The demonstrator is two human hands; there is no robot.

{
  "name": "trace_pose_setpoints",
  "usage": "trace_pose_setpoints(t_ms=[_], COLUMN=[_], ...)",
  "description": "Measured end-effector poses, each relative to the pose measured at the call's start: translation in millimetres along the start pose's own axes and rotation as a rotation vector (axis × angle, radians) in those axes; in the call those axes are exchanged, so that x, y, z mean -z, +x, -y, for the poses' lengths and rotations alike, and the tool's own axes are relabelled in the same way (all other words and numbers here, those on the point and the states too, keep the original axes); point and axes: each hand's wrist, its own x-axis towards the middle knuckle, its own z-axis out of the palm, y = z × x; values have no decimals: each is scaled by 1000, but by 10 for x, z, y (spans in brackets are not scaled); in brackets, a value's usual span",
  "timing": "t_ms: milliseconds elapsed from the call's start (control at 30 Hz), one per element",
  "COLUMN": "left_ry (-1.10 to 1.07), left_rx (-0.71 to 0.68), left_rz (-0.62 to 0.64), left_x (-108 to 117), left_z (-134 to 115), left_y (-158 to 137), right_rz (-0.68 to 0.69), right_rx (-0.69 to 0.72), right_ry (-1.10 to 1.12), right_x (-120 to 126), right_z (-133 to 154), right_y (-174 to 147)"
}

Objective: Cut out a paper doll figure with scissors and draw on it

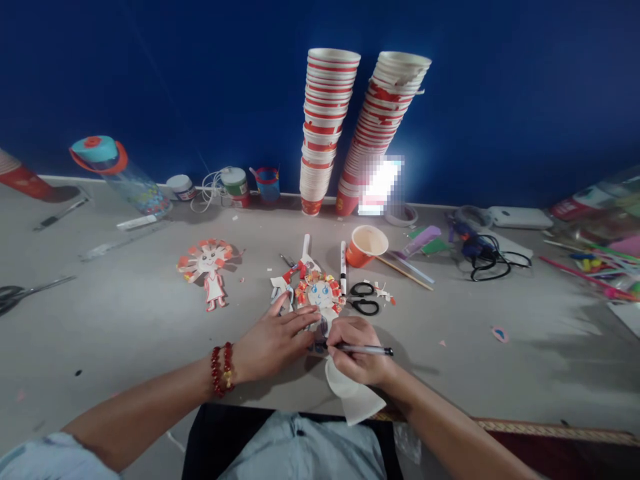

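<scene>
A paper doll (320, 293) with a drawn face, blue eyes and a fringe of red and orange paper lies in front of me. My left hand (273, 340) rests flat on its lower left side, fingers stretched out. In my right hand (357, 350) is a pen (367, 349), its tip down at the doll's lower body, partly hidden by the fingers. Under my right wrist lies a cut piece of white paper cup (353, 393). Black-handled scissors (365, 298) and a white marker (343, 267) lie just beyond the right hand.
Another paper doll (213, 270) lies to the left. An orange paper cup (367, 247) stands behind the scissors. Two tall cup stacks (327, 127) lean near the blue wall. A water bottle (123, 177) is at back left, a black cable (493, 260) at right, and more scissors (30, 293) far left.
</scene>
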Motion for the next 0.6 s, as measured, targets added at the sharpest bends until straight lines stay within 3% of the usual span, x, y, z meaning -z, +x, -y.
trace_pose_setpoints(t_ms=[600], left_ry=[-88], left_rx=[84], left_rz=[51], left_x=[63], left_z=[-66], left_y=[20], right_rz=[60], right_rx=[-61], right_ry=[-48], right_x=[-40], right_z=[-43], right_y=[6])
